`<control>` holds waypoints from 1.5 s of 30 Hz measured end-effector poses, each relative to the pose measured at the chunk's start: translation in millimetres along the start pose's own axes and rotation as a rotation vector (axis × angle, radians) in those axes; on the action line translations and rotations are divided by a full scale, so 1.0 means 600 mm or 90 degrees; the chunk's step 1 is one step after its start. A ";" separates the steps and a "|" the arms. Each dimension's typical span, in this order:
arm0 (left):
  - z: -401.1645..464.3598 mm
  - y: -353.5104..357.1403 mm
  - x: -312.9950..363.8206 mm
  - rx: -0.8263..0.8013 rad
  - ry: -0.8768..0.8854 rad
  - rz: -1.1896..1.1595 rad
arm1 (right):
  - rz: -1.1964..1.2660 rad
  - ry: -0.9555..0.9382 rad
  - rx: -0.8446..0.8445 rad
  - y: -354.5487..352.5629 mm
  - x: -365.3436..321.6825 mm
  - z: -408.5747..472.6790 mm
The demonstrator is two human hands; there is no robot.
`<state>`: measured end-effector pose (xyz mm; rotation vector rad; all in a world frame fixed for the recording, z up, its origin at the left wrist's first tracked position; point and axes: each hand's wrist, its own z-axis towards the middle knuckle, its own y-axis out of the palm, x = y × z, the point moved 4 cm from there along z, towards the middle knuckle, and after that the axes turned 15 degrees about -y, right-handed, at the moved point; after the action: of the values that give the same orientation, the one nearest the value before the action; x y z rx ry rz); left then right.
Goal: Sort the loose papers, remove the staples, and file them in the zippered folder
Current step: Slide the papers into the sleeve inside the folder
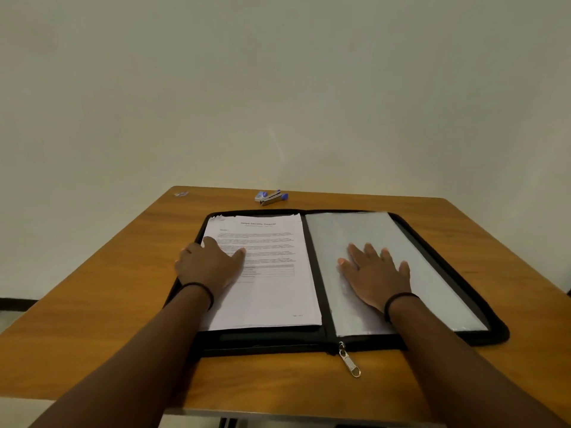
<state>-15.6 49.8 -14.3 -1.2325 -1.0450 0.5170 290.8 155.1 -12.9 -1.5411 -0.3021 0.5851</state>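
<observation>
A black zippered folder (pixel 482 316) lies spread flat on the wooden table. Its left half carries a stack of printed white papers (pixel 272 291). Clear plastic sleeves (pixel 355 230) fill the right half. My left hand (pixel 210 265) rests on the left side of the paper stack, thumb pointing right across the page and fingers at the stack's left edge. Flat on the plastic sleeves lies my right hand (pixel 375 273) with its fingers straight and spread. The metal zipper pull (pixel 350 362) hangs over the folder's near edge at the spine.
A small stapler with blue parts (pixel 272 197) lies at the table's far edge beside a small white and blue box (pixel 262 195). A tiny bluish scrap (pixel 181 194) sits at the far left corner. A pale wall rises just behind the table (pixel 92 304).
</observation>
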 end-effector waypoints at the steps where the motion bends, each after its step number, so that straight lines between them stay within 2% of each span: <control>1: -0.006 0.002 0.005 -0.004 0.010 0.001 | 0.003 0.010 -0.001 -0.004 0.005 -0.011; 6: -0.009 -0.008 -0.009 -0.077 0.056 -0.009 | 0.027 0.052 0.020 -0.008 -0.001 -0.042; 8: -0.007 -0.025 -0.015 -0.107 0.087 -0.033 | 0.005 0.050 0.123 -0.026 -0.024 -0.049; 10: -0.012 -0.036 -0.022 -0.102 0.119 -0.045 | 0.046 -0.028 0.248 -0.042 -0.070 -0.050; 11: -0.014 -0.037 -0.026 -0.088 0.131 -0.047 | 0.096 -0.065 0.268 -0.045 -0.097 -0.045; 14: -0.019 -0.031 -0.033 -0.059 0.154 -0.038 | 0.200 -0.033 0.195 -0.033 -0.153 -0.016; 18: -0.003 -0.035 -0.045 -0.138 0.145 -0.114 | 0.276 0.080 0.144 -0.021 -0.166 0.027; 22: 0.013 -0.041 -0.050 -0.152 0.145 -0.156 | 0.329 0.109 0.223 -0.019 -0.162 0.044; 29: 0.004 -0.042 -0.054 -0.133 0.154 -0.157 | 0.293 0.035 0.369 -0.038 -0.174 0.026; 32: -0.001 -0.041 -0.059 -0.140 0.150 -0.156 | 0.397 -0.032 0.400 -0.051 -0.186 0.023; 35: -0.005 -0.053 -0.057 -0.138 0.123 -0.202 | 0.568 -0.046 0.407 -0.075 -0.186 0.021; 38: -0.024 -0.092 -0.047 -0.021 0.123 -0.288 | 0.808 -0.059 0.422 -0.105 -0.178 0.015; 39: -0.027 -0.103 -0.041 -0.036 0.123 -0.371 | 0.866 -0.061 0.430 -0.117 -0.172 0.014; 42: -0.034 -0.111 -0.020 -0.297 0.100 -0.648 | 0.949 -0.052 0.417 -0.132 -0.147 0.007; 43: -0.039 -0.107 -0.015 -0.365 0.095 -0.696 | 0.965 -0.033 0.384 -0.125 -0.135 0.005; 45: -0.057 -0.096 -0.005 -0.429 0.065 -0.742 | 0.965 -0.003 0.238 -0.095 -0.114 -0.009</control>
<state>1.0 12.7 38.8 -0.9547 -1.6865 -0.8440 246.4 118.1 54.7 -1.1659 1.0421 1.6738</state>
